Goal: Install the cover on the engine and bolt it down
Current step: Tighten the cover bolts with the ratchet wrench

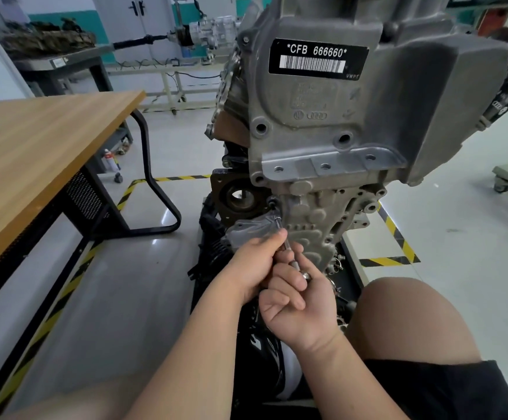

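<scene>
Now our left hand (254, 263) pinches the driver (286, 244) and our right hand (302, 307) curls its fingers (287, 282) round the end, tip on a bolt (278, 220) in the cover (246, 231), low on the engine (322, 137). Tilted, we could cross-thread it.

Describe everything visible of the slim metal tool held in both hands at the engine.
The tool is a thin, dark metal shaft with a shiny silver lower end. It slants up and left, tip at a bolt on the small grey cover. The left hand pinches its middle; the right hand grips that end.
</scene>
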A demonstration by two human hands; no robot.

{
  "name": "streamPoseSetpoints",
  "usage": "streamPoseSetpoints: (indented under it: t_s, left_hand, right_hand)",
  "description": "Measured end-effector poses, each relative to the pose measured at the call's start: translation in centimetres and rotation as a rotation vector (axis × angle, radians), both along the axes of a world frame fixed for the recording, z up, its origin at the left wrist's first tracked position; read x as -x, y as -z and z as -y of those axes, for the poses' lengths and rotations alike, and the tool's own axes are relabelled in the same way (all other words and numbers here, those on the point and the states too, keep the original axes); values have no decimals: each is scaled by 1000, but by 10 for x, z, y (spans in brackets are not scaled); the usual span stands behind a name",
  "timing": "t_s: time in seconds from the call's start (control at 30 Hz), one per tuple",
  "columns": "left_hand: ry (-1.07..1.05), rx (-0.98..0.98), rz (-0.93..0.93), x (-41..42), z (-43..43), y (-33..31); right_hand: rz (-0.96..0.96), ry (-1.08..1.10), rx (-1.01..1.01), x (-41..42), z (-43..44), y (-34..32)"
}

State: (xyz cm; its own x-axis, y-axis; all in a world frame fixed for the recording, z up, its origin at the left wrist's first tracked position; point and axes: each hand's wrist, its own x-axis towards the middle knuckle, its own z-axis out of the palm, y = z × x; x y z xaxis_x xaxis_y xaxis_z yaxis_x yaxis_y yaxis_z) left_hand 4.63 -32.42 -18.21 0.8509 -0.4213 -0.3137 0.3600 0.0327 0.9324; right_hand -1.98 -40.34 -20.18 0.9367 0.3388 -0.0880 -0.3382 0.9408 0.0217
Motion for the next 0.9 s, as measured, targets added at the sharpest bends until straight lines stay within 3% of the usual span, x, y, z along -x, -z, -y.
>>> streamPoseSetpoints:
  t_s: [0.13, 0.3, 0.4, 0.5, 0.57, 0.6, 0.67, 0.77, 0.83, 0.9]
  left_hand:
    - [-103, 32, 43, 3, -3, 7]
    - [-149, -5, -36, 9, 3, 4]
    - [-199, 24, -66, 11, 6, 0]
    - [-219, -38, -35, 9, 4, -2]
    - [-227, -113, 44, 9, 0, -4]
    - [-231, -136, 78, 8, -1, -6]
    - [-227, -153, 108, 7, -2, -6]
    - [-215, -139, 83, 7, -3, -7]
    - [-184, -149, 74, 5, -5, -7]
    - [-108, -163, 77, 3, -7, -10]
  right_hand:
    - [-32, 24, 273, -1, 0, -3]
    - [-147, 139, 666, 1, -3, -5]
    - [-221, 286, 1281, 4, 0, -11]
    - [-36, 374, 1994, 5, 1, -15]
    - [27, 327, 2284, 4, -3, -14]
    - [20, 309, 2338, 2, -4, -14]
    - [-12, 311, 2217, 2, -5, -19]
    - [-180, 365, 1738, 4, -12, -26]
    - [-258, 310, 1222, 5, -17, -27]
    - [-216, 189, 634, 4, -16, -26]
